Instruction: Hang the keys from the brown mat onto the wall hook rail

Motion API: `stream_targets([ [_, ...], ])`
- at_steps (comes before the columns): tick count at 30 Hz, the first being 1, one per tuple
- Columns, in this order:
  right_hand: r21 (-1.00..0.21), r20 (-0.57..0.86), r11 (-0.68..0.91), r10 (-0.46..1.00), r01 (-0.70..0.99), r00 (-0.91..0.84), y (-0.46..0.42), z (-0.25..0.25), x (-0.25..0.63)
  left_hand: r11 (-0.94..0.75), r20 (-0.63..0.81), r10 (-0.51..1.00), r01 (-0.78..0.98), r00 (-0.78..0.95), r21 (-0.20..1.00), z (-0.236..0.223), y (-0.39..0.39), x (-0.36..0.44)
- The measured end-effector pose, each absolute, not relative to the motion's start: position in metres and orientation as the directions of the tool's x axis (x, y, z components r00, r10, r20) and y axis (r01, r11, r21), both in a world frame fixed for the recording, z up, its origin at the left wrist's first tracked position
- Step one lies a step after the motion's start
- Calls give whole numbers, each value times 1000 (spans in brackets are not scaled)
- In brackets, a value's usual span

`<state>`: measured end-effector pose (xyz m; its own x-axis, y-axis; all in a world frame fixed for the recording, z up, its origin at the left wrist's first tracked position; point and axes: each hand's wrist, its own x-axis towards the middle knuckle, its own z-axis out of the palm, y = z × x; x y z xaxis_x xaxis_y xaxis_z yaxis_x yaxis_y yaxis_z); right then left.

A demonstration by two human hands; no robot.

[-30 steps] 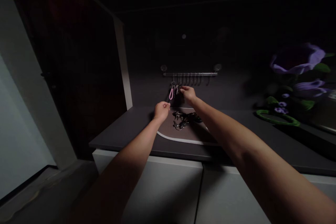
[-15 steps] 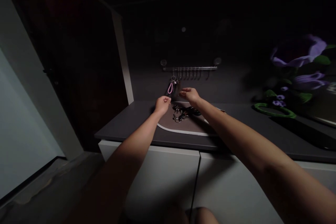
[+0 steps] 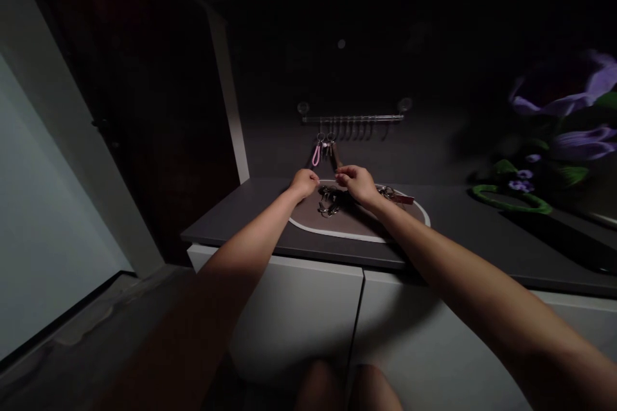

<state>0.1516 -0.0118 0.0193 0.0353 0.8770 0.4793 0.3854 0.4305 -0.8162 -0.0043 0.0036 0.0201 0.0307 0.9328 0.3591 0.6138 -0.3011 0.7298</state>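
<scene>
My left hand (image 3: 303,183) and my right hand (image 3: 355,183) hang low in the dim scene, fingertips close together just above the far rim of a dark oval key mat (image 3: 354,221) with a white edge. Their fingers curl, and I cannot tell whether they pinch anything thin. Under them lies a bunch of metal keys (image 3: 328,201) on the mat. Past my right wrist is a key ring with a red tag (image 3: 396,198). Above my hands, a pink loop key fob (image 3: 315,155) and a brown fob (image 3: 336,156) hang from a metal hook rail (image 3: 353,119).
The mat sits on a dark grey countertop (image 3: 241,221) above white cabinet doors (image 3: 294,314). A wall panel with a purple flower print (image 3: 563,93) and a green ring shape (image 3: 511,205) is on the right. A white door frame (image 3: 226,90) stands on the left.
My hands have come down from the hanging fobs and closer together over the mat. The view has tilted down, and the red-tagged key ring now shows on the right.
</scene>
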Motion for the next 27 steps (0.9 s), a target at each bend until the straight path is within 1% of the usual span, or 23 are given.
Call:
stream_targets([
  [3,-689,540,458,841,562,-23,-15,15,157,-303,356,930,727,86,616,26,11,-1],
  [5,-615,561,461,826,640,-55,-17,14,158,-309,349,930,764,117,566,25,17,1],
  [9,-492,608,479,787,726,-107,-17,15,153,-332,389,911,807,139,488,13,26,2],
  [12,-428,629,487,765,761,-136,-16,15,150,-392,415,885,818,211,421,4,29,0],
  [16,-402,618,466,774,788,-142,-14,13,149,-471,406,862,778,304,415,-1,31,-4],
  [22,-406,577,415,807,814,-124,-12,10,151,-450,402,871,784,281,427,-3,34,-3],
  [27,-416,561,396,820,819,-112,-13,11,151,-444,409,865,823,290,355,0,32,-4],
])
